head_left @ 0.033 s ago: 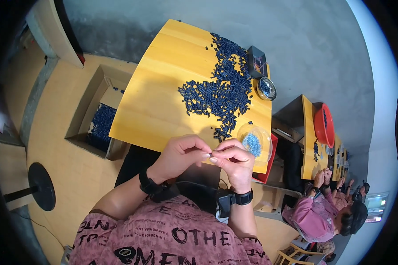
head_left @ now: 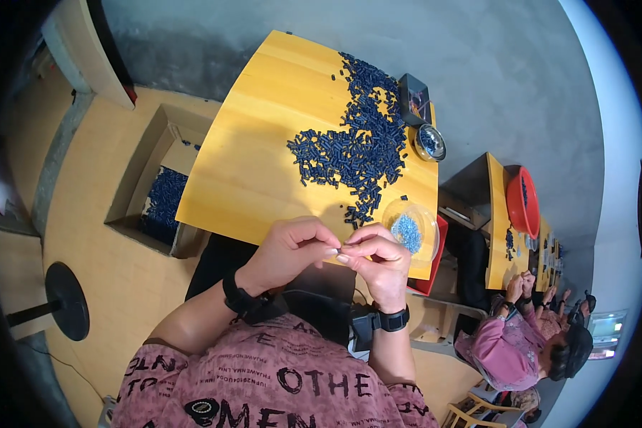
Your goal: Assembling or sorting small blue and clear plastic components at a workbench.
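Above the table's near edge, my left hand (head_left: 298,247) and my right hand (head_left: 379,260) meet fingertip to fingertip. Both are closed in a pinch on a small dark piece (head_left: 339,250), mostly covered by the fingers, so its exact kind cannot be told. Beyond them a large heap of short, dark blue-black cylindrical pieces (head_left: 357,153) spreads over the yellow table (head_left: 242,143). Just right of my right hand stands a clear round dish (head_left: 429,235) with many tiny light-blue pieces (head_left: 406,233) in it.
A metal bowl (head_left: 430,143) and a black box (head_left: 414,100) stand at the table's right edge. On the floor at left is a cardboard box (head_left: 132,203) holding more dark pieces. Rightward, a co-worker (head_left: 503,353) sits at another table with a red basin (head_left: 524,203).
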Tool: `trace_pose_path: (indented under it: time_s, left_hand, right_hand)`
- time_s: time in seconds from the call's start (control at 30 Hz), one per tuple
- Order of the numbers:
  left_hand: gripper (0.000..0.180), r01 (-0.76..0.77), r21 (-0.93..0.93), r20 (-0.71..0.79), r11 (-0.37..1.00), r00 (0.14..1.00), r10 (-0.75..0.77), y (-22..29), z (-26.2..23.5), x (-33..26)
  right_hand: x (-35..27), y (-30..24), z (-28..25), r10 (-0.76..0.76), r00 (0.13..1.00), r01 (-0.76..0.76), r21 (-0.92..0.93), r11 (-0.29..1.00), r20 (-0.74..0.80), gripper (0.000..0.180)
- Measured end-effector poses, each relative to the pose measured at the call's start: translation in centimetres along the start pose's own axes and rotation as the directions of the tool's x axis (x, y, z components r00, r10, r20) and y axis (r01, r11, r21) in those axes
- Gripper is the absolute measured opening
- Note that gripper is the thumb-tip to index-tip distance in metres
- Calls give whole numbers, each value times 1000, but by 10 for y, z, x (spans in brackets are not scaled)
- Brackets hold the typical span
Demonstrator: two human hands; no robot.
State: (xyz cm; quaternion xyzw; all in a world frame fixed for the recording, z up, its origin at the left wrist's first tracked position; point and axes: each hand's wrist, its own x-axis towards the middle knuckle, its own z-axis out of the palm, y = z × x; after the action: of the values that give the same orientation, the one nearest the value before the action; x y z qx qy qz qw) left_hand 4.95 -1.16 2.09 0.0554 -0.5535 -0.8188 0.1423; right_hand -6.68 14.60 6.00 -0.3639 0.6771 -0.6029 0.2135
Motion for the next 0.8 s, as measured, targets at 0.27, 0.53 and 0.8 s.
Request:
trace_pose_path:
  time_s: [0.27,0.53,0.8]
  left_hand:
    - [8,77,-152,36,985,997,-72,-3,-4,4]
    - [11,111,-441,-43,890,988,-145,-19,-2,1]
    - [11,156,-446,-82,881,973,-214,-23,-1,-1]
  right_hand:
    - [1,2,7,2,1000,-3,49,999,16,20]
    - [1,4,8,-86,996,87,-74,993,17,17]
    - [-1,7,9,-120,993,117,-186,975,-1,16]
